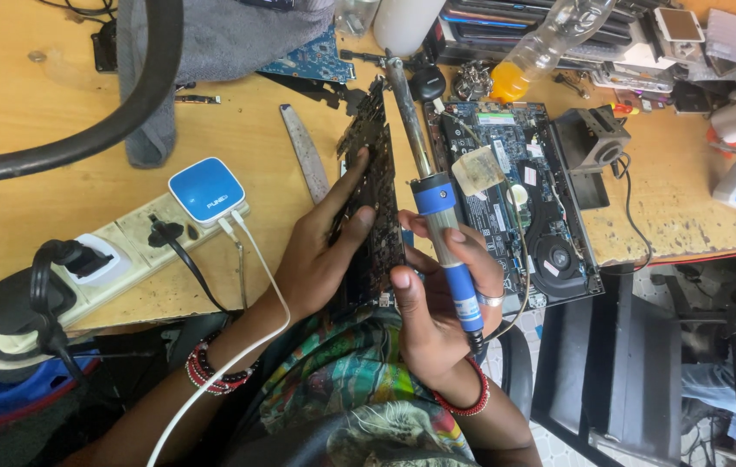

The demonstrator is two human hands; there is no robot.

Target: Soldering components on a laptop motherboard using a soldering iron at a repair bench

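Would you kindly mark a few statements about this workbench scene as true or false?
1. The right hand holds a soldering iron with a blue handle. True.
2. The left hand rests flat on the bare table. False: it holds a dark circuit board up on edge.
3. An open laptop base with a fan lies on the table. True.
4. The power strip has nothing plugged in. False: several plugs and a blue-topped charger sit in it.

The soldering iron (pixel 439 216) has a glossy blue plastic grip and a dull grey metal shaft. The circuit board (pixel 371 186) looks dark and matt, edge-on above the scuffed, pale wooden bench (pixel 39 104). The power strip (pixel 117 251) is smooth cream plastic
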